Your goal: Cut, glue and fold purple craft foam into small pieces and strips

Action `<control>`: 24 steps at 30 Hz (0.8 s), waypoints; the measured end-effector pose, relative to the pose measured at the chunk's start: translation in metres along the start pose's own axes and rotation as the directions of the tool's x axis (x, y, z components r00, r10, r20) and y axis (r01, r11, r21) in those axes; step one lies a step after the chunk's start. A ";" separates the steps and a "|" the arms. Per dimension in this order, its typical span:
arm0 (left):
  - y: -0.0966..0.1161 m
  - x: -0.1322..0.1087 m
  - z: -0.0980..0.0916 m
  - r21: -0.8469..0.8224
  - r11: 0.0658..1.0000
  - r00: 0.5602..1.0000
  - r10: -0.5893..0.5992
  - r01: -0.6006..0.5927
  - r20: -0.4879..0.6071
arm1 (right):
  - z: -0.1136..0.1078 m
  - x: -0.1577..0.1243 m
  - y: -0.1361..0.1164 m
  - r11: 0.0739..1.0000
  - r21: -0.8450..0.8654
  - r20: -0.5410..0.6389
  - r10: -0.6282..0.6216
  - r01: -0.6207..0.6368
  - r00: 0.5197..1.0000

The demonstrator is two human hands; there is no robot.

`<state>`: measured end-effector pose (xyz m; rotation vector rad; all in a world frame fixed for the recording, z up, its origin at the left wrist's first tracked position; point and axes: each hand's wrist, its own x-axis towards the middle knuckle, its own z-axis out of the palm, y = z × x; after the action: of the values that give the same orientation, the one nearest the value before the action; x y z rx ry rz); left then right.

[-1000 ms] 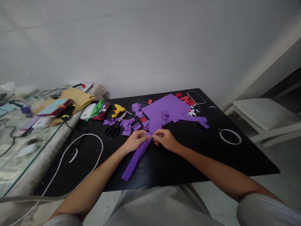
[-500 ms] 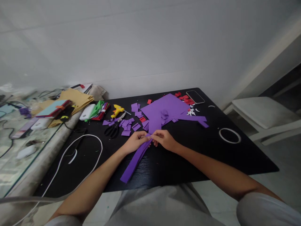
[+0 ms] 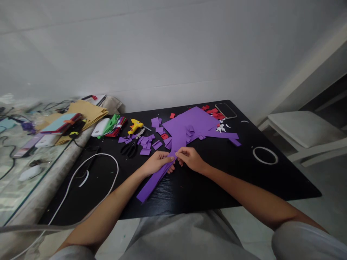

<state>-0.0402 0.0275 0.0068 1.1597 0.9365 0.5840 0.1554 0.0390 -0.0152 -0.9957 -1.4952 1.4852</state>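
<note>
Long purple strips (image 3: 154,185) slant down to the left over the black table's front part. My left hand (image 3: 158,163) is closed on them near their upper end, thumb on top. Right beside it, my right hand (image 3: 189,159) pinches the tip of the same strips between thumb and fingers. Just beyond my hands lies a wide purple strip (image 3: 179,139), overlapping a large purple sheet (image 3: 193,121). Small purple pieces (image 3: 146,141) are scattered to the left of it, beside black-handled scissors (image 3: 130,148) and a yellow glue gun (image 3: 135,126).
A phone (image 3: 226,111) and red scraps (image 3: 215,113) lie at the back right, a white ring (image 3: 265,155) at the right. A white cable (image 3: 116,173) loops over the left side. A white stool (image 3: 306,128) stands beyond the table (image 3: 287,180).
The strips' lower end has swung slightly up and left. My right hand has shifted a little at the upper tip, and more of my left fingers shows beneath the strips.
</note>
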 end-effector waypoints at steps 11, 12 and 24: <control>-0.002 0.001 -0.002 0.026 1.000 1.000 0.010 -0.010 0.002 | -0.001 -0.002 0.000 1.000 0.001 0.073 0.011 -0.011 0.997; -0.002 0.001 -0.002 0.027 1.000 1.000 0.011 -0.012 0.003 | 0.000 -0.003 0.000 1.000 -0.001 0.081 0.014 -0.014 0.997; 0.002 -0.002 0.000 0.040 0.999 1.000 0.024 -0.024 0.011 | -0.001 -0.003 -0.004 0.999 -0.031 0.074 0.016 -0.014 0.997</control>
<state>-0.0407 0.0266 0.0094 1.2102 0.9296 0.5801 0.1574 0.0362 -0.0115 -0.9808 -1.5706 1.5292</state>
